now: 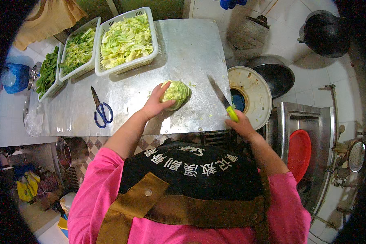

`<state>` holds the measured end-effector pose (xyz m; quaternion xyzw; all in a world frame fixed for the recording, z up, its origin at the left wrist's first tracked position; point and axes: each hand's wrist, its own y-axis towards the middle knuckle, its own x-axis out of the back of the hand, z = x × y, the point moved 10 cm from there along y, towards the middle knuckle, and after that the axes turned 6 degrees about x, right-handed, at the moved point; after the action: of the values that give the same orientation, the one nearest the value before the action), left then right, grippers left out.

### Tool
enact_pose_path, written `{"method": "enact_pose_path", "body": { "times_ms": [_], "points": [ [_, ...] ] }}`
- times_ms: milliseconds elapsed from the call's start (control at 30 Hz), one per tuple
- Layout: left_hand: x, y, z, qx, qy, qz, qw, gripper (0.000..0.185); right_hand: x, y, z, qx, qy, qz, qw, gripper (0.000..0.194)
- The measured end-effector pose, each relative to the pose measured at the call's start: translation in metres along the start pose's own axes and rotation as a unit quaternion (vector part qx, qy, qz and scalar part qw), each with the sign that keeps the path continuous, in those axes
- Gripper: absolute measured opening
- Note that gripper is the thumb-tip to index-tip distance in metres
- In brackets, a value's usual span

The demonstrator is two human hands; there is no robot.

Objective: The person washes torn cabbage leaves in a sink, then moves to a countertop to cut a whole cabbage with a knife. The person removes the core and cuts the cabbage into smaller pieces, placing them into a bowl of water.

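Note:
My left hand [156, 103] rests with spread fingers on a piece of pale green cabbage [177, 93], holding it against the metal tabletop [189, 48]. The cabbage shows sliced layers along its right side. In my right hand [242, 123] is a kitchen knife [221, 93] by its yellow-green handle. Its blade points away from me over the table's right edge area, apart from the cabbage. Small green scraps lie on the metal near the cabbage. A pair of scissors [100, 109] with dark blue handles lies left of my left hand.
White plastic baskets stand at the back left, holding cut cabbage [128, 39], mixed greens [79, 50] and dark leafy greens [48, 71]. Beyond the right edge are a round white lid-like rim [257, 94], a black basin [277, 77] and a sink with a red basin [299, 155].

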<state>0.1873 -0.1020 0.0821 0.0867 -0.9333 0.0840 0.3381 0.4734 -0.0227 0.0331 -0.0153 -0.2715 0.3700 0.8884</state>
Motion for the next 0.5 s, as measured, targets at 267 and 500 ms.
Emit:
{"method": "enact_pose_path", "body": {
  "times_ms": [267,500],
  "points": [
    [-0.011,-0.02,-0.011,-0.036,0.001,-0.043,0.998,0.097,-0.074,0.087,0.138,0.303,-0.184,-0.073,0.932,0.062],
    [-0.019,-0.047,0.007,0.033,0.018,-0.064,0.997,0.095,-0.069,0.132,0.099,0.082,0.06,-0.011,0.995,0.055]
  ]
}}
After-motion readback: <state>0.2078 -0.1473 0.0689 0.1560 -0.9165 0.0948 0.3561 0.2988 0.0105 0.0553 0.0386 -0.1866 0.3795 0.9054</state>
